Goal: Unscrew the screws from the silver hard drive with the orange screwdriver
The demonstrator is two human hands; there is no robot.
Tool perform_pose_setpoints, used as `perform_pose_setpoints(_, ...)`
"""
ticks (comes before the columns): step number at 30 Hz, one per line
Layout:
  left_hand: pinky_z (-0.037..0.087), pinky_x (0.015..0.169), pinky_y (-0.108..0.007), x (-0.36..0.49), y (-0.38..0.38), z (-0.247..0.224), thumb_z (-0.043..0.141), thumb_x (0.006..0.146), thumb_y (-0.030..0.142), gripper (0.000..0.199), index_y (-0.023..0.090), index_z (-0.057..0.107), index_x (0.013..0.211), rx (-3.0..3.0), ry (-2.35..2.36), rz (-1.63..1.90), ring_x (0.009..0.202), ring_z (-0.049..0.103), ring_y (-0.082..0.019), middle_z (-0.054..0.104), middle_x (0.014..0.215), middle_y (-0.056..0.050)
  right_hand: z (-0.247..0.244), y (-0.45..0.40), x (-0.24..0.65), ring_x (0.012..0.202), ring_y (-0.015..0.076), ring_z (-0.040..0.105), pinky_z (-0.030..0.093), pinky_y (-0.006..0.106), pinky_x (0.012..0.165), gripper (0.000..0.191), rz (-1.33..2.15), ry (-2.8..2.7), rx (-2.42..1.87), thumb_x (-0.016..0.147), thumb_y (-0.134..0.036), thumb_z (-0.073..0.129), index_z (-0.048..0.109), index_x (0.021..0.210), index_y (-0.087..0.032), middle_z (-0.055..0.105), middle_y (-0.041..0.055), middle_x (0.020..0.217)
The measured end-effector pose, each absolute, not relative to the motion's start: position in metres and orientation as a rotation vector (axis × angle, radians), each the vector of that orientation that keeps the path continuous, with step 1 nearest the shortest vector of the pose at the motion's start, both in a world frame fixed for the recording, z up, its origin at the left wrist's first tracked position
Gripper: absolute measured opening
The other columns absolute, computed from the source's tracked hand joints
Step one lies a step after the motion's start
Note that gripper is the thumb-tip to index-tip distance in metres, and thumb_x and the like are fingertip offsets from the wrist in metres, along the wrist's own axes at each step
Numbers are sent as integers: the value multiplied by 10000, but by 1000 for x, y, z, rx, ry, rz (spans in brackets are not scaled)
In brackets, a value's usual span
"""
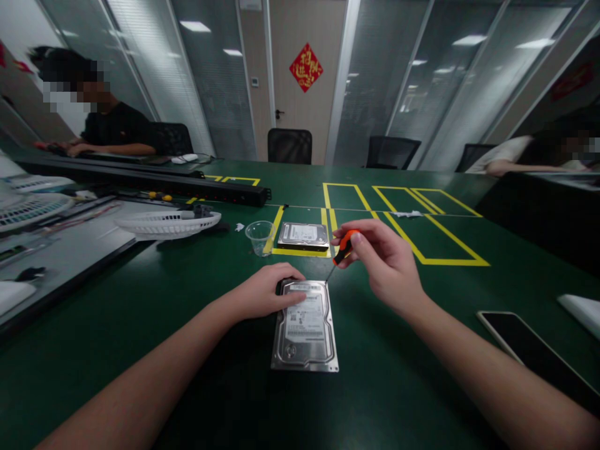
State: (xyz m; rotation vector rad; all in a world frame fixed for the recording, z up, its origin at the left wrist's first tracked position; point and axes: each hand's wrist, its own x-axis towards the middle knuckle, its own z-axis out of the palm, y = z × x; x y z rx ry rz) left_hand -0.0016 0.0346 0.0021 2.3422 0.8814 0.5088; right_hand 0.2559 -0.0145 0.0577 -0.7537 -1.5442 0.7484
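A silver hard drive (307, 337) with a white label lies flat on the green table (225, 387) in front of me. My left hand (267, 290) rests on its upper left part, with the fingers around the far left corner. Pinched in my right hand (384, 259) is an orange and black screwdriver (344, 247), tilted, its tip at the drive's far right corner. Just beyond, a second hard drive (304, 234) lies inside a yellow tape outline. To its left stands a clear plastic cup (260, 239).
White fan-like frames (169, 224) and a long black bar (225, 188) are at the left. A phone (534, 344) lies at the right, near a black screen or case (544, 215). Two people sit across the table, far left and far right.
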Motion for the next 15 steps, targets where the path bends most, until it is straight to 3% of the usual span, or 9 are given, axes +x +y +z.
perform_pose_setpoints(10,554,964,-410,1,35,3,733,978,417,296,210,750,1190,2355,862,520,1080,719,-273,770,1187,-84,54,-16,252,755,152,733,655,277,584,187,740,-1538,-758,1046,-413,690,661,1101,-237,778,53,1041)
perform_pose_setpoints(15,557,972,-413,1,34,3,730,981,416,288,217,749,1189,2348,853,522,1088,719,-273,773,1193,-83,51,-15,253,810,171,741,659,280,596,194,726,-1571,-768,1041,-419,696,663,1117,-243,751,39,983)
